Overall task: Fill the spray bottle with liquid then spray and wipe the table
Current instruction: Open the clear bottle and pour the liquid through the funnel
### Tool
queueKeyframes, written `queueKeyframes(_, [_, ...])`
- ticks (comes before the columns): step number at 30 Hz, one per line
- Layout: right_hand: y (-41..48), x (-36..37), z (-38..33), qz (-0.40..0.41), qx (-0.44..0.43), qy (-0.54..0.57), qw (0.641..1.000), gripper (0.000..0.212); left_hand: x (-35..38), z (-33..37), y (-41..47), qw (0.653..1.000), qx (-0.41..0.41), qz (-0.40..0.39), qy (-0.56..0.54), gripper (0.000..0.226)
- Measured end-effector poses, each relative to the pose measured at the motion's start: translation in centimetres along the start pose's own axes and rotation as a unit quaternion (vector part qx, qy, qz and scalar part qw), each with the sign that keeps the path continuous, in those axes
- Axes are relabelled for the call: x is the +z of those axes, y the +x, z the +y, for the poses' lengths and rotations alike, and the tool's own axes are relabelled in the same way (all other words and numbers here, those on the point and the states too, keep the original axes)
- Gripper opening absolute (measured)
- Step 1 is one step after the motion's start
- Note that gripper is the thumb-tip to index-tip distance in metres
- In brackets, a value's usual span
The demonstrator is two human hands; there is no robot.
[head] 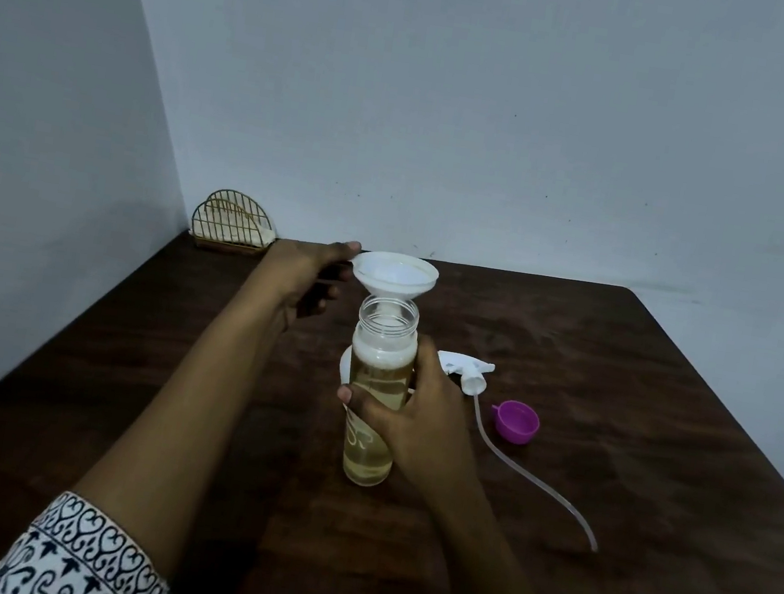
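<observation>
The brown table (645,382) has bare room along its right edge. The nearly full bottle (366,464) stands mid-table, and the right hand (413,415) wraps around it. The left hand (309,280) pinches the rim of the funnel (395,274) in its mouth. The spray top (468,370) and cap (517,421) lie just right.

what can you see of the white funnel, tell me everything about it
The white funnel looks like smooth plastic: a wide round bowl narrowing to a short spout. It stands upright, spout down in the open neck of the spray bottle, above the yellowish liquid. The left hand pinches a small tab on its rim.
</observation>
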State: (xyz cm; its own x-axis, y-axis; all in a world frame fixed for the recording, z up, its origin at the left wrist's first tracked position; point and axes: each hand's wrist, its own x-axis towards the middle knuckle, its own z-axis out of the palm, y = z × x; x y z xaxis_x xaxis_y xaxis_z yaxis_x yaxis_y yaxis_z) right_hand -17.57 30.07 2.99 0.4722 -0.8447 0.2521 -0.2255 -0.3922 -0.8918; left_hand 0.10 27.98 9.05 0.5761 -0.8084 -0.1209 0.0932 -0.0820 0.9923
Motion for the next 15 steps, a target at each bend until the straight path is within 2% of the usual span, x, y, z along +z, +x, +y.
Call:
queueKeyframes(7, [-0.2, 0.0, 0.2, 0.037, -0.012, 0.004, 0.999, 0.048, -0.7, -0.6, -0.5, 1.0, 0.012, -0.001, -0.017, 0.014])
queueKeyframes(15, [0.3, -1.9, -0.2, 0.06, -0.009, -0.015, 0.998, 0.052, -1.1, -0.7, -0.9, 0.999, 0.022, -0.012, -0.046, 0.006])
